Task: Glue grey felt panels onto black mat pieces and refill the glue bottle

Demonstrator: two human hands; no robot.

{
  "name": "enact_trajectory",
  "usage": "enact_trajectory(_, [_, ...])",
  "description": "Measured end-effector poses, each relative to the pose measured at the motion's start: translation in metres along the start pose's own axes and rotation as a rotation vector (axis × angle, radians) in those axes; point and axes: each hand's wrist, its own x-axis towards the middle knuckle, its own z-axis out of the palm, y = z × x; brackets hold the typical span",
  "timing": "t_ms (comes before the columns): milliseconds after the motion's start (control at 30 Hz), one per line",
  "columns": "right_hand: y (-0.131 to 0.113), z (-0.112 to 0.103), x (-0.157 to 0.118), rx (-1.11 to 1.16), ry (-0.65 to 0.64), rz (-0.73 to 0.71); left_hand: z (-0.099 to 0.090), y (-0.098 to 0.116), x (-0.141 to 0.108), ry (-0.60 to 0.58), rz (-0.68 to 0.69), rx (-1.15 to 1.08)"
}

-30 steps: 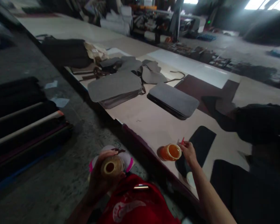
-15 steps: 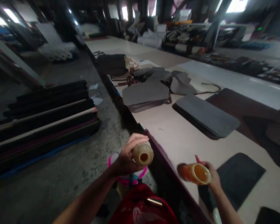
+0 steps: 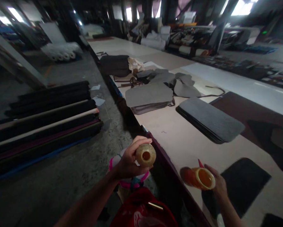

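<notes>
My left hand (image 3: 129, 160) is wrapped round a pale yellowish bottle (image 3: 146, 155), its round open mouth facing the camera, beside the table edge. Over the table, my right hand (image 3: 217, 181) is closed on an orange-amber container (image 3: 204, 178) with a wide open rim. A small red piece (image 3: 200, 163) sticks up by the right fingers; whether it belongs to the container I cannot tell. Below and right of that hand lies a dark flat piece (image 3: 246, 183). A stack of grey rounded panels (image 3: 209, 118) rests further up the table.
Another grey stack (image 3: 148, 96) and crumpled grey pieces (image 3: 183, 85) lie along the long table (image 3: 155, 123). Dark rolls (image 3: 49, 126) are piled on the floor at left. Brown sheet material (image 3: 240, 105) covers the table's right part. A pink-edged white object (image 3: 132, 183) is below my left hand.
The view has shifted slightly, so the table items sit a little further right. The bottle in my left hand has tipped slightly. Both hands keep their holds.
</notes>
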Motion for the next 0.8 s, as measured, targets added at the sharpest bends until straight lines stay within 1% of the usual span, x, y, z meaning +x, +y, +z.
enact_trajectory(33, [0.003, 0.0, 0.001, 0.009, 0.014, 0.034, 0.001, -0.001, -0.004, 0.004, -0.04, -0.029])
enact_trajectory(100, [0.009, -0.001, 0.002, 0.007, 0.075, 0.109, 0.004, -0.002, -0.015, 0.023, -0.163, -0.098])
enact_trajectory(200, [0.016, -0.009, -0.005, -0.011, 0.2, 0.196, 0.007, -0.005, -0.037, 0.05, -0.423, -0.199])
enact_trajectory(300, [0.018, -0.02, -0.023, 0.014, 0.262, 0.241, 0.009, -0.009, -0.057, 0.129, -0.628, -0.283])
enact_trajectory(400, [0.015, -0.023, -0.054, 0.082, 0.28, 0.264, 0.012, -0.011, -0.072, 0.176, -0.786, -0.321])
enact_trajectory(500, [0.008, -0.011, -0.089, 0.176, 0.283, 0.266, 0.015, -0.01, -0.08, 0.16, -0.848, -0.324])
enact_trajectory(633, [-0.004, 0.025, -0.128, 0.283, 0.271, 0.261, 0.017, -0.01, -0.079, 0.153, -0.894, -0.286])
enact_trajectory(700, [-0.009, 0.043, -0.138, 0.31, 0.281, 0.256, 0.019, -0.009, -0.075, 0.152, -0.885, -0.281])
enact_trajectory(800, [-0.014, 0.065, -0.137, 0.329, 0.298, 0.225, 0.023, -0.008, -0.07, 0.157, -0.862, -0.293])
